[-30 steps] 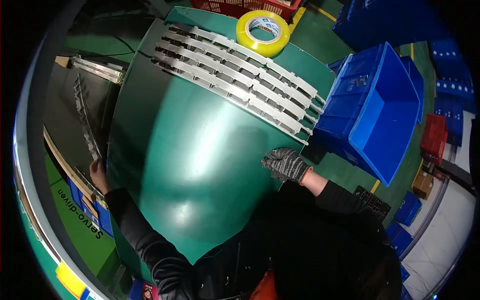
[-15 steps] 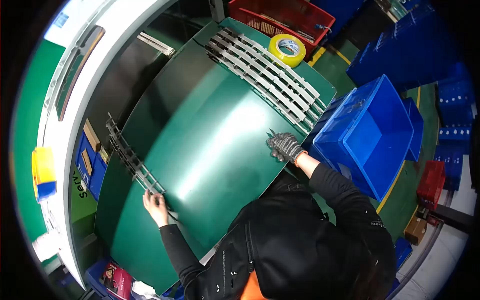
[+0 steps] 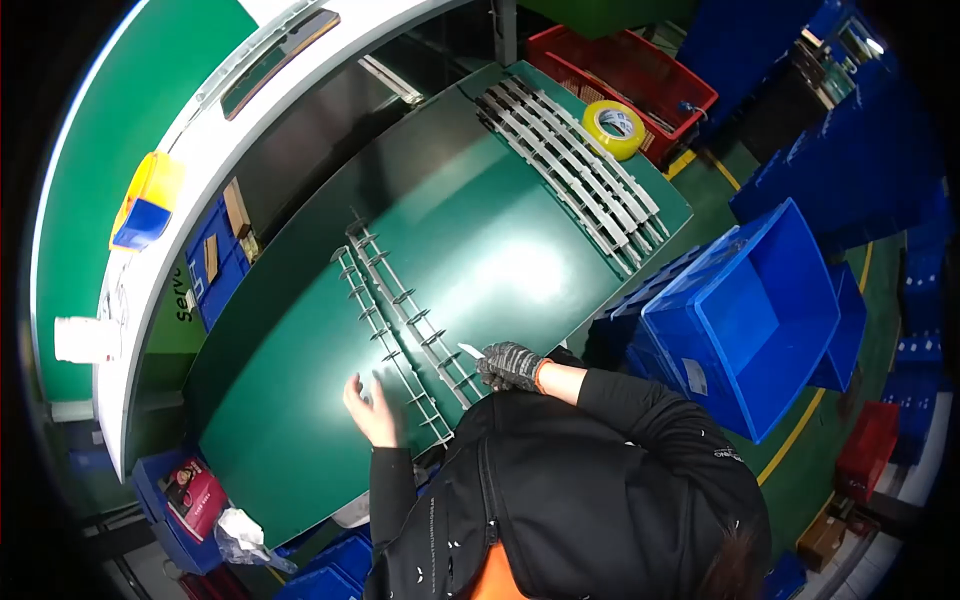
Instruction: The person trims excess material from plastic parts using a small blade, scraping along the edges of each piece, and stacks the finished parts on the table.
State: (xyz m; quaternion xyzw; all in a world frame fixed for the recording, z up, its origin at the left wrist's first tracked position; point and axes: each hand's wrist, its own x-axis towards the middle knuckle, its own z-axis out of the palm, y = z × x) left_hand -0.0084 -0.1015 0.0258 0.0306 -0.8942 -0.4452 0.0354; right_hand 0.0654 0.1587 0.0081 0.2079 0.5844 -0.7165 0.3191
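Two long, narrow grey strips with small cross fins lie side by side on the green table, a left strip (image 3: 393,345) and a right strip (image 3: 415,318). My bare left hand (image 3: 370,410) is beside the left strip, fingers apart and holding nothing. A grey knit glove with an orange cuff covers my right hand (image 3: 512,367), closed near the lower end of the right strip. From its fingers sticks a small tool with a pale pointed tip (image 3: 470,350); the glove hides the rest.
Several similar strips (image 3: 575,165) lie in a row at the table's far right, beside a yellow tape roll (image 3: 613,130). A red crate (image 3: 620,70) stands behind them. A blue bin (image 3: 745,320) stands off the right edge. The green tabletop (image 3: 280,420) curves in this view.
The two finned strips have gone from the left edge to the table's middle. My left hand has let go of them. My right hand has moved left, close to them. The view has turned.
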